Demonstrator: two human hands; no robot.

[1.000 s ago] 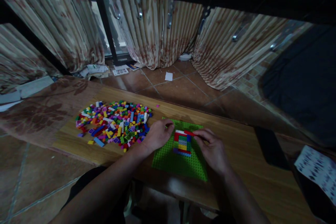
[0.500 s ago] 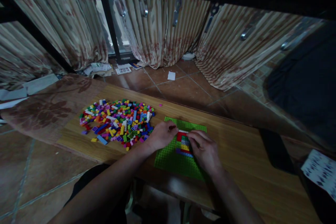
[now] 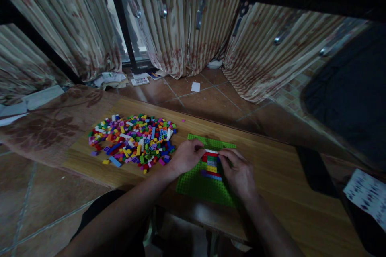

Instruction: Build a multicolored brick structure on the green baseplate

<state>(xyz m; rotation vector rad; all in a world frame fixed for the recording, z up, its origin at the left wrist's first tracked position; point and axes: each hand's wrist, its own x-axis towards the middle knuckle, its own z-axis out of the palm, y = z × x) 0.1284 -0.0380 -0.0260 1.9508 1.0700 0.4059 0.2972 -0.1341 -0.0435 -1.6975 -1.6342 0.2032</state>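
On a green studded baseplate [image 3: 196, 190] lies a small patch of toy bricks in rows of yellow, grey, green, red, blue and purple [image 3: 212, 168]. Along its far end runs a narrow white brick [image 3: 211, 151], with a red brick [image 3: 212, 154] just on the near side of it. My left hand [image 3: 187, 155] is closed, thumb and forefinger pinching at the left end of these two. My right hand [image 3: 238, 170] pinches at their right end and covers the patch's right edge. Whether the white and red bricks are joined is too small to tell.
Left of the baseplate, a heap of loose coloured bricks [image 3: 132, 140] spreads over the wooden table [image 3: 277, 184]. A single pink brick [image 3: 183, 120] lies near the far edge. At the right are a black flat object [image 3: 316, 170] and a printed sheet [image 3: 366, 196]. A patterned cloth [image 3: 60, 124] covers the left end.
My right hand has shifted slightly outward to the right end of the far bricks. More of the white brick shows now. My left hand has stayed nearly in place.
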